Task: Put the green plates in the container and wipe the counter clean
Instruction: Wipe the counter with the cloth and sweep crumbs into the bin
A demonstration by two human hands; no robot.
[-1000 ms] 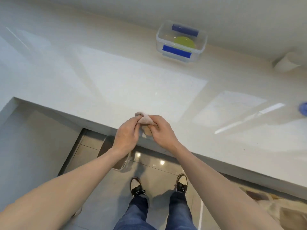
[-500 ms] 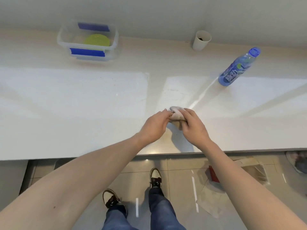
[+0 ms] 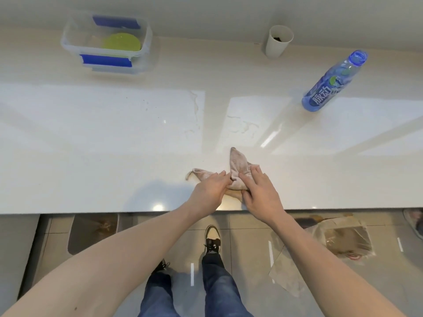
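A pale pink cloth (image 3: 239,167) lies partly spread on the white counter (image 3: 103,138) near its front edge. My left hand (image 3: 209,191) presses on its left part and my right hand (image 3: 259,193) on its right part, fingers gripping the fabric. A clear container (image 3: 68,45) with blue clips stands at the back left, with a green plate (image 3: 121,42) lying inside it. A thin wet smear (image 3: 242,126) shows on the counter just beyond the cloth.
A white paper cup (image 3: 278,42) stands at the back by the wall. A blue drink bottle (image 3: 332,83) stands at the right. Below the counter edge are tiled floor, my shoes and a plastic-wrapped package (image 3: 343,239) on the right.
The view has swung right along the counter, bringing the cup and bottle into sight. The bunched cloth held in both hands has come down onto the counter and opened out.
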